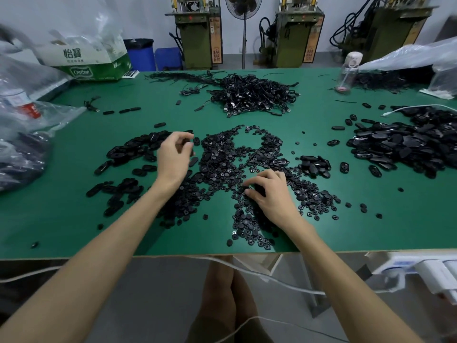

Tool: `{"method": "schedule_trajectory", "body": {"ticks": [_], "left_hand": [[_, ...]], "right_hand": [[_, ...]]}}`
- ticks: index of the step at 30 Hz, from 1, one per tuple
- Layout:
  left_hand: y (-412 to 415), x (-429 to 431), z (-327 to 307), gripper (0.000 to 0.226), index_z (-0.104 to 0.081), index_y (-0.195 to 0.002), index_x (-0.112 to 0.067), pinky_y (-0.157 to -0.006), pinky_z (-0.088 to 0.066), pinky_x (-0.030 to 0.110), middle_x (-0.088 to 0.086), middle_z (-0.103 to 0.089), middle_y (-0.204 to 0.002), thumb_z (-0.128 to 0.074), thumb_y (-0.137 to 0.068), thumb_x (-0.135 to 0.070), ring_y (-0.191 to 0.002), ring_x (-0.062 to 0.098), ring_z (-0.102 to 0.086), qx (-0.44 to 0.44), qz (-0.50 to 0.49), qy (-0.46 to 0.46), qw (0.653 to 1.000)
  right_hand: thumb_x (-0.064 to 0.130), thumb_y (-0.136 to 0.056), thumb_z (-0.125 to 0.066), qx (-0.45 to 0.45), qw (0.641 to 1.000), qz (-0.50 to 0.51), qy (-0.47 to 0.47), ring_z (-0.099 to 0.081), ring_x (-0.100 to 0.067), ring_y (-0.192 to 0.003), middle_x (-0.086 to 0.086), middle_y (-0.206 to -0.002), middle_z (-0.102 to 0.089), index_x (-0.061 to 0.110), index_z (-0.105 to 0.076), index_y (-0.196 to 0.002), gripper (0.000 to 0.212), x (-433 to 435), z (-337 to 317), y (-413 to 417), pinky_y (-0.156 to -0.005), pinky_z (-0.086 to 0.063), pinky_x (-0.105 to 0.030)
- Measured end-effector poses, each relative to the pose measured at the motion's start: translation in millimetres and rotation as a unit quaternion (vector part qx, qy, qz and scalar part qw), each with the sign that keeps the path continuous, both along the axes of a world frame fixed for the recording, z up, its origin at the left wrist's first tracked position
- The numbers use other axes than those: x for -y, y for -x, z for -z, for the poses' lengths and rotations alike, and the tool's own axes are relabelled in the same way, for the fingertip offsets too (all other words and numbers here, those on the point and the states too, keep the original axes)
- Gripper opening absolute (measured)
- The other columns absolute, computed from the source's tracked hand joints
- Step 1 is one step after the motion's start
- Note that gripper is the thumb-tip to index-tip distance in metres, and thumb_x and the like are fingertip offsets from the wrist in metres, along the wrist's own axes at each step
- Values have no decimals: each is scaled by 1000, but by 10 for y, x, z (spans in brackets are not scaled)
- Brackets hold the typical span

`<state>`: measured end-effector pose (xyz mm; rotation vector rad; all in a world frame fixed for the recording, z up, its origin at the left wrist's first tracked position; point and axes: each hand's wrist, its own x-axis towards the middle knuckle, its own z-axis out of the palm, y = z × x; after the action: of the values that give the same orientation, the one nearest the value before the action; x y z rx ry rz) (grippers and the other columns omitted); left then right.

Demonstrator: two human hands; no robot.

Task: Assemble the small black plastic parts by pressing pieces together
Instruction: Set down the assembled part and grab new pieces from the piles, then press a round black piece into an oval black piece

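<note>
A wide scatter of small round black plastic pieces (237, 154) covers the middle of the green table (74, 219). Left of it lie black oval shells (131, 149). My left hand (174, 157) hovers over the edge of the oval shells, fingers curled, pinching a small black part (185, 142) at the fingertips. My right hand (268, 191) rests on the round pieces near the table's front, fingers curled down over a black piece (248, 188). How firmly that piece is held is hidden by the fingers.
A big heap of black oval parts (405, 142) fills the right side, with a smaller cluster (315, 164) beside it. A tangle of black cables (257, 95) lies at the back. Plastic bags (22, 115) crowd the left edge; a clear bottle (347, 73) stands back right.
</note>
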<state>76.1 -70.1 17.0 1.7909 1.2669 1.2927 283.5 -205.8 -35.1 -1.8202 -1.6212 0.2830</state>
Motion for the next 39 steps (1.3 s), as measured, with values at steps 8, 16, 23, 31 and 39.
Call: {"method": "schedule_trajectory", "body": {"ticks": [8, 16, 23, 31, 39], "left_hand": [[-528, 320, 132, 14, -66, -112, -1, -74, -61, 27, 12, -66, -99, -54, -104, 0, -81, 19, -69, 311, 88, 293, 900], [-535, 347, 141, 21, -61, -116, 9, -79, -64, 34, 19, -63, -98, -43, -104, 10, -88, 27, -70, 347, 127, 337, 866], [-653, 477, 215, 31, -55, -125, 10, -94, -61, 40, 25, -72, -116, -34, -103, 16, -104, 31, -76, 375, 160, 318, 856], [-797, 600, 328, 30, -63, -118, 2, -79, -61, 27, 21, -72, -114, -36, -108, 6, -96, 25, -77, 364, 171, 295, 867], [-791, 639, 389, 31, -62, -125, 4, -83, -60, 29, 21, -72, -114, -37, -108, 6, -98, 27, -76, 333, 192, 252, 888]], "right_hand": [[26, -93, -75, -54, 999, -2, -6, -27, -10, -106, 4, -107, -52, 25, -70, -95, 5, 22, -41, 11, -81, -21, -23], [17, -98, -68, -84, 996, 10, -37, -46, -15, -103, 10, -91, -63, 24, -62, -89, 14, 45, -77, 8, -80, -33, -9], [16, -98, -69, -117, 990, 11, -84, -58, -18, -105, 14, -93, -69, 23, -75, -113, 17, 99, -120, -6, -90, -43, -26], [24, -99, -68, -142, 985, 34, -93, -65, -18, -99, 9, -96, -75, 20, -80, -105, 14, 95, -118, -32, -95, -51, -41], [32, -99, -69, -195, 975, 41, -98, -67, -19, -73, 2, -78, -74, 16, -79, -92, 20, 94, -101, -30, -72, -55, -39]]}}
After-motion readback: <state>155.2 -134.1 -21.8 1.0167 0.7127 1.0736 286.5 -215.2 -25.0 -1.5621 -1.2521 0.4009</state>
